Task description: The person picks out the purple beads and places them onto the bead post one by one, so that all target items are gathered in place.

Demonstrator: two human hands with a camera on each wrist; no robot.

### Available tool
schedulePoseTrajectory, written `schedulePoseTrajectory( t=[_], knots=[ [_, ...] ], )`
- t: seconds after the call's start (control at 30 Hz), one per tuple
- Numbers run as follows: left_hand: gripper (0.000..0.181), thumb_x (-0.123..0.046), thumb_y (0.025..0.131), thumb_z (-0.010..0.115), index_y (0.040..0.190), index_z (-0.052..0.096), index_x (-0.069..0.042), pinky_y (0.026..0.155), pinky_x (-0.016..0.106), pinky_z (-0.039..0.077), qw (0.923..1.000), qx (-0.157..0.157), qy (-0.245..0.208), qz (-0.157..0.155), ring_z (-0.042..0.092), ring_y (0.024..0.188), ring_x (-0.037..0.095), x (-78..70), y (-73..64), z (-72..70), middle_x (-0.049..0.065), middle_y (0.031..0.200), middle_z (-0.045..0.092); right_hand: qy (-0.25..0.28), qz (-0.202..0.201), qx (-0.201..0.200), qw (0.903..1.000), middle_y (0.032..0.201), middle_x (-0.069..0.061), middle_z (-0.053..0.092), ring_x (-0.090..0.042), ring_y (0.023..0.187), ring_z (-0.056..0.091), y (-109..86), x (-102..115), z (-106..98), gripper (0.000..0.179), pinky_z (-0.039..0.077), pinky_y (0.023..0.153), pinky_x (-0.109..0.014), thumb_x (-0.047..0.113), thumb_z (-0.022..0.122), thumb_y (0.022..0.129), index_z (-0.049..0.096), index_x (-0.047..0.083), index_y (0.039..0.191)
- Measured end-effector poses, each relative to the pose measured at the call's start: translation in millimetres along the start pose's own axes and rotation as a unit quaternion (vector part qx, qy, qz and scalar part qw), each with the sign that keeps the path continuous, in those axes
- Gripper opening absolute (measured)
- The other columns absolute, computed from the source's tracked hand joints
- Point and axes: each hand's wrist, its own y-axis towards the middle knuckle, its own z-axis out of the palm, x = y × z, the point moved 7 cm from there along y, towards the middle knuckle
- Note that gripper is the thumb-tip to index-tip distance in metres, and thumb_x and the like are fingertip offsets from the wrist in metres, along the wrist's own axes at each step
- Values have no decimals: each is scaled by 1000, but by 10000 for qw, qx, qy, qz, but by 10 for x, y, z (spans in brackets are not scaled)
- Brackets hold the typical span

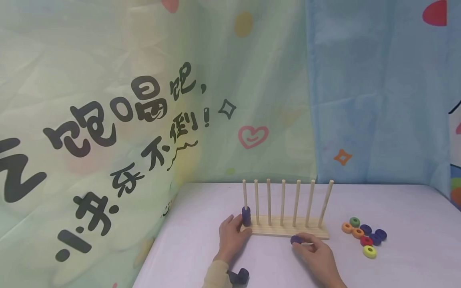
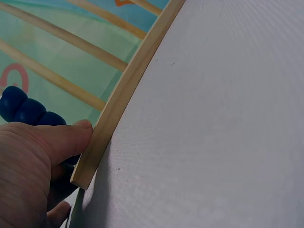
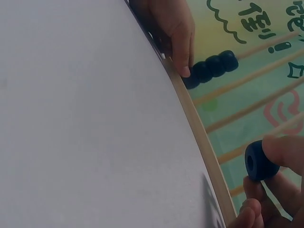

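1. Left of and beyond both hands, we see a creased fabric backdrop (image 1: 108,48), pale green running to blue, printed with thick, rounded black lettering (image 1: 74,241).
2. Below the hands spreads a pale, matt tabletop (image 1: 187,248).
3. At the left wrist we notice a cream sleeve (image 1: 216,276) and a dark, blocky device (image 1: 243,276).
4. The left hand (image 1: 232,236) grips the near left end of a wooden stand (image 1: 273,231): its thumb presses the front edge, while the other fingers reach round the end, partly hidden.
5. Just beside those fingers, we find a stack of dark blue rings (image 1: 246,217), four smooth, round-sided pieces threaded on the leftmost peg (image 1: 245,194), which rises well above them.
6. From there towards the right hand's side, the stand's flat, light-grained base bears six more slim, round pegs (image 1: 283,200) in the same pale wood.
7. In front of the stand's right half, the right hand (image 1: 317,252) pinches a blue ring (image 1: 295,240) between thumb and fingers; its hole shows in the right wrist view. We cannot tell whether the ring touches the base.
8. Right of the right hand, well apart from the left, eight loose rings (image 1: 369,251) lie clustered on the tabletop: one green, two orange, three dark blue, one red, one yellow.
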Motion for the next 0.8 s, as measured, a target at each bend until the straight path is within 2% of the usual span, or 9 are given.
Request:
schedulePoseTrajectory(
  t=[0.2,0.3,0.67,0.8],
  knots=[
    [48,-26,80,74,126,66,-13,110,59,31,9998,116,-13,-181,49,129,38,29,11,20,6,123,68,107,-361,30,9993,106,-6,71,-6,67,59,-8,76,70,40,47,61,-21,31,77,84,68,12,118],
    [49,-27,80,74,126,66,-14,110,59,30,9996,129,-66,-230,48,129,38,35,12,24,6,124,68,171,-461,66,9988,106,-7,71,-6,65,57,-18,114,97,39,46,58,-21,29,77,84,68,11,117],
    [46,-26,80,74,124,67,-16,110,60,30,9994,155,-109,-284,47,130,38,27,10,18,5,124,68,249,-574,263,9977,104,-5,71,-6,55,50,-32,288,222,36,43,48,-20,20,77,83,69,9,116],
    [45,-25,80,74,123,68,-17,110,60,29,9995,152,-115,-265,48,130,38,28,13,21,4,122,69,166,-604,299,9976,104,-6,71,-6,57,52,-24,360,243,35,44,46,-21,18,77,83,69,9,116]
  ],
)
